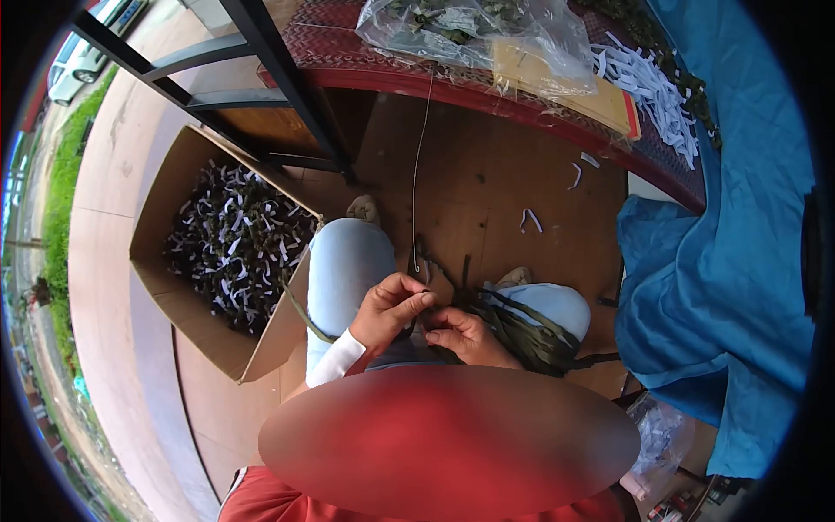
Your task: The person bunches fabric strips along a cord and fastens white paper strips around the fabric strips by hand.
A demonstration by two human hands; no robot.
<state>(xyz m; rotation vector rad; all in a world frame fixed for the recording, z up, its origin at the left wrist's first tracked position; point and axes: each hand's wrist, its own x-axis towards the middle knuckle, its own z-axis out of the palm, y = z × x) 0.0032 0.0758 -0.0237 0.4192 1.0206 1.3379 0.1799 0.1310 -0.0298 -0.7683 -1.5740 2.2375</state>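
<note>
My left hand is raised over my lap, thumb and forefinger pinched on a small dark piece that I cannot make out. Just to its right and slightly lower, my right hand has its fingers drawn together, and what they hold is hidden. Dark green straps lie in a bundle across my right thigh, beside the right hand. A thin wire hangs from the table edge and ends in a small hook just above my hands.
On the left stands a cardboard box full of dark green pieces with white strips. A red table ahead bears a plastic bag, a cardboard piece and white strips. Blue cloth hangs at the right; a black metal frame stands front left.
</note>
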